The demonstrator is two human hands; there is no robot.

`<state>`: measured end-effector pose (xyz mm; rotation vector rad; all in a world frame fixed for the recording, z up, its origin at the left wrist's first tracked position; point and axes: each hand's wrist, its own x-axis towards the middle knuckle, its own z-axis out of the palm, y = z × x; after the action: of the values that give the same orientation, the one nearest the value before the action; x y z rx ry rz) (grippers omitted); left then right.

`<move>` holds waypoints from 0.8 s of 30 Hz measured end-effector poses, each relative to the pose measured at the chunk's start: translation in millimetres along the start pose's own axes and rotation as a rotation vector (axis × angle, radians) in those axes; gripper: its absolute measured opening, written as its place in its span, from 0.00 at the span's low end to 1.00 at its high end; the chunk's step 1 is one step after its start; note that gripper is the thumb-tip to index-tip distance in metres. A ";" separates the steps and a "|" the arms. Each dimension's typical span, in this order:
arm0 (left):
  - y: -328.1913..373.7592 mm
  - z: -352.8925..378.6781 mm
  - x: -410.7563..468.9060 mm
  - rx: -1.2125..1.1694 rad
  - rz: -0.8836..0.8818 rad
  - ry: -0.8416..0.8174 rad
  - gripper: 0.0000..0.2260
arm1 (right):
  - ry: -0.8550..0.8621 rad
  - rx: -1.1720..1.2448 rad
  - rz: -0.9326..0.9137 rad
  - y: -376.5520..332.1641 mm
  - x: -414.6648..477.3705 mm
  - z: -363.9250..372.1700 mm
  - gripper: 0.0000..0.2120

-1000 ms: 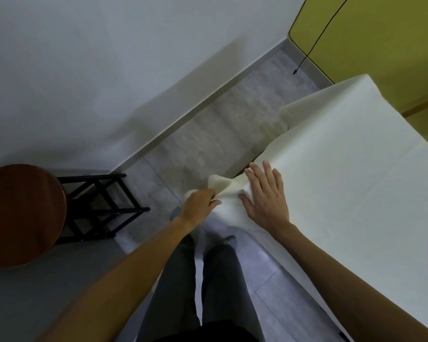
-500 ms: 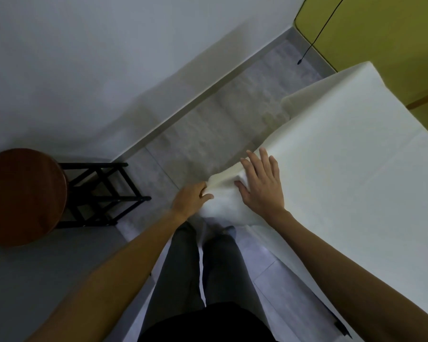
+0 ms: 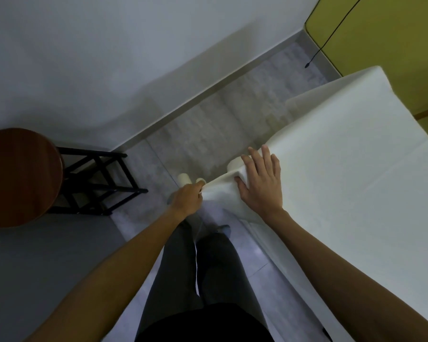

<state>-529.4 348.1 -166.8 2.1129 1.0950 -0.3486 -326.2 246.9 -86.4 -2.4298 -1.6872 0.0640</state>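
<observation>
The white sheet lies spread over a broad raised surface well to the right of the round wooden stool. Most of it already looks flat and smooth, with only a faint crease line running across it. What is left, as far as I can judge, is the corner nearest the stool, where the cloth rises in a loose fold and is drawn out into a taut tail pointing toward the stool. The left hand, about midway between the stool and the sheet's top, has its fingers curled tight round that tail, and two small rolled ends of cloth poke out of the fist on the stool's side. The right hand lies on the sheet just beyond the fold, farther from the stool, palm down. Its fingers are straight and a little apart, and its thumb rests against the fold, pinning the cloth. The corner farthest from the stool droops over the edge in a soft fold and may also need tidying. The job looks well advanced, with the near corner yet to be pulled snug and settled.
</observation>
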 end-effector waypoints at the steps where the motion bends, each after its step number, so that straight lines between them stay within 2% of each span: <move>1: 1.3 1.6 0.9 -0.017 -0.010 0.015 0.11 | 0.003 0.003 -0.001 0.2 -0.1 0.0 0.24; 12: 10.3 5.8 2.1 -0.023 -0.214 0.182 0.12 | 0.027 0.033 0.002 -1.4 -0.4 -0.5 0.24; 19: -17.3 7.0 -6.9 -0.008 -0.104 0.269 0.16 | 0.026 0.035 -0.004 -2.1 -1.4 -1.5 0.23; 24: -23.8 -0.7 -1.6 -0.141 -0.072 0.261 0.14 | 0.025 0.024 0.000 -2.1 -1.4 -1.7 0.23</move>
<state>-549.3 356.7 -176.8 2.0358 1.3078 -0.0260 -328.4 246.1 -84.5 -2.4032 -1.6671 0.0536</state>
